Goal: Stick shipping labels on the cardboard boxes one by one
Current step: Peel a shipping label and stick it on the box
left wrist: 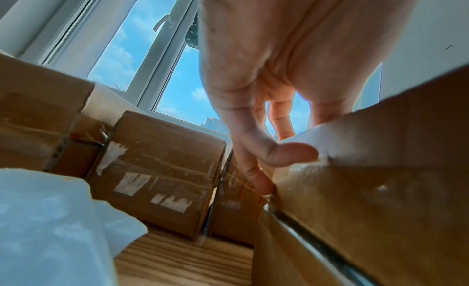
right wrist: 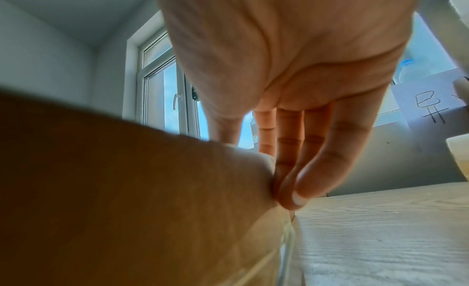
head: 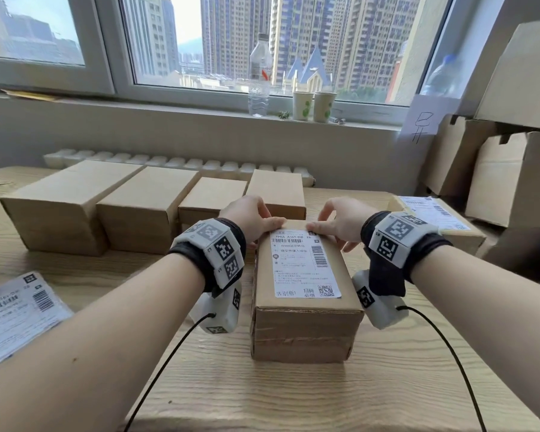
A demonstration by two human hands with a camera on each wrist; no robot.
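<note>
A small cardboard box (head: 306, 325) stands end-on in front of me on the wooden table (head: 262, 394). A white shipping label (head: 303, 266) lies flat on its top. My left hand (head: 253, 216) sits at the box's far left corner, its thumb on the label's far edge. My right hand (head: 340, 219) mirrors it at the far right corner. In the left wrist view the left hand (left wrist: 253, 89) reaches down the side of the box (left wrist: 380, 190). In the right wrist view the right hand (right wrist: 291, 89) lays straight fingers along the box (right wrist: 127, 190).
Several unlabelled boxes (head: 144, 207) stand in a row behind. A labelled box (head: 440, 216) lies at the right. A stack of label sheets (head: 16, 316) is at the left edge. Big cartons (head: 512, 169) pile up at the right. A bottle (head: 259, 76) and paper cups (head: 314, 106) are on the sill.
</note>
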